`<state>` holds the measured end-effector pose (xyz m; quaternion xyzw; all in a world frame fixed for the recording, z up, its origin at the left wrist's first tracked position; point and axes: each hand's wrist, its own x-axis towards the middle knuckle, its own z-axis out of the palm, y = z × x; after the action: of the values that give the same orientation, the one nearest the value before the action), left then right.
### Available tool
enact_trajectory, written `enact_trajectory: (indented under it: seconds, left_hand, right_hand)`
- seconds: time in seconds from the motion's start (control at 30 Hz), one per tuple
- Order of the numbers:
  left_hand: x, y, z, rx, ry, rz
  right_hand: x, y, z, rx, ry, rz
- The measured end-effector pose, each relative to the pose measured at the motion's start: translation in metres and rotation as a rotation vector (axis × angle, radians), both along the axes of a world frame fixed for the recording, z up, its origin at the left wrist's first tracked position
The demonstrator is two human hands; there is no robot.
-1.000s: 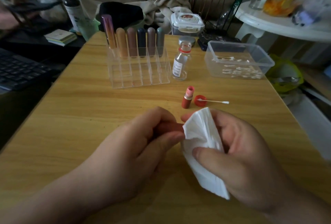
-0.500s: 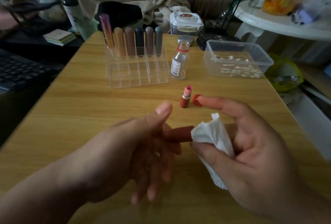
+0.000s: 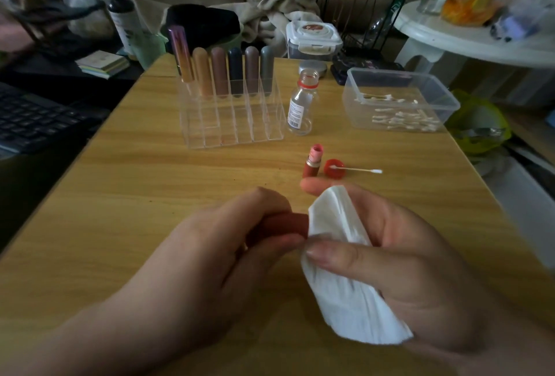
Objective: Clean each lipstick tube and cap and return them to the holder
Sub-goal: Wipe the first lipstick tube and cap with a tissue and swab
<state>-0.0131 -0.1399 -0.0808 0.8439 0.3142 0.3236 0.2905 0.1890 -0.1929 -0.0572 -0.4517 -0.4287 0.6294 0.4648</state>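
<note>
Red-brown cap (image 3: 286,223) — axis left-right, left hand (image 3: 204,258) gripping, right end meeting tissue (image 3: 345,303)

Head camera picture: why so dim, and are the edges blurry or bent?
Head view: dim indoor light, brightest on the white side table; the left hand, lipstick cap and tissue in the right hand look fairly sharp; corners smear and stretch; the keyboard sinks into shadow.

My wood table (image 3: 120,210) bears the holder (image 3: 234,123), bottle (image 3: 300,105), swab tub (image 3: 350,105), open lipstick (image 3: 312,161), red cap (image 3: 330,174) and a swab (image 3: 360,169).
</note>
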Motion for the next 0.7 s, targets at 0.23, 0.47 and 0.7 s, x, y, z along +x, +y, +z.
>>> enact_trajectory:
  seconds: [0.23, 0.47, 0.7]
  left_hand:
    - [0.004, -0.001, 0.007, -0.388, -0.104, 0.008]
    - [0.006, 0.007, 0.015, -1.549, -0.325, -0.276]
    - [0.014, 0.000, 0.015, -0.950, -0.434, -0.008]
  right_hand:
    - [0.005, 0.001, 0.005, 0.177, -0.187, -0.017]
    - [0.004, -0.014, -0.007, 0.650, -0.709, -0.057]
    - [-0.006, -0.007, 0.009, 0.314, -0.335, -0.081]
